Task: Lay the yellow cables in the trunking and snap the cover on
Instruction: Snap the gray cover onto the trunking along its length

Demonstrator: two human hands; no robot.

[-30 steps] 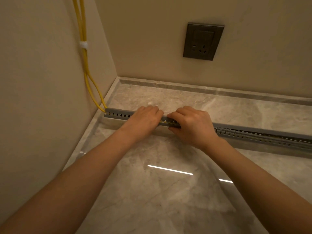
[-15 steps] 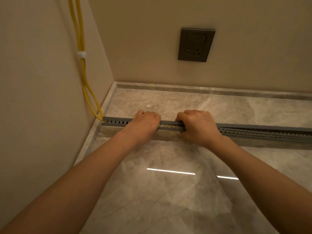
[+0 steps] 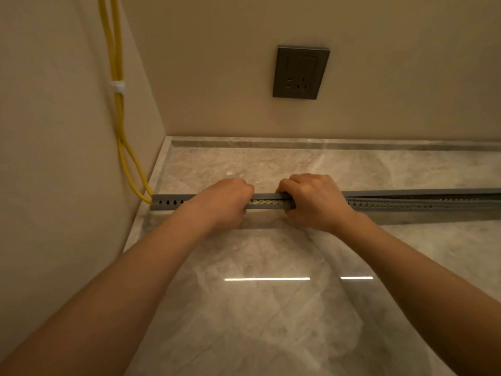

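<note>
Hands have spread apart along the trunking since a second ago. Left hand and right hand both grip it, fingers curled over the cover. Step looks like snapping the cover on; right stretch seems unseated. Next probably press further right. Yellow cables drop down the wall into the left end and show through the holes. Rigid grey perforated plastic on a glossy marble floor.
</note>
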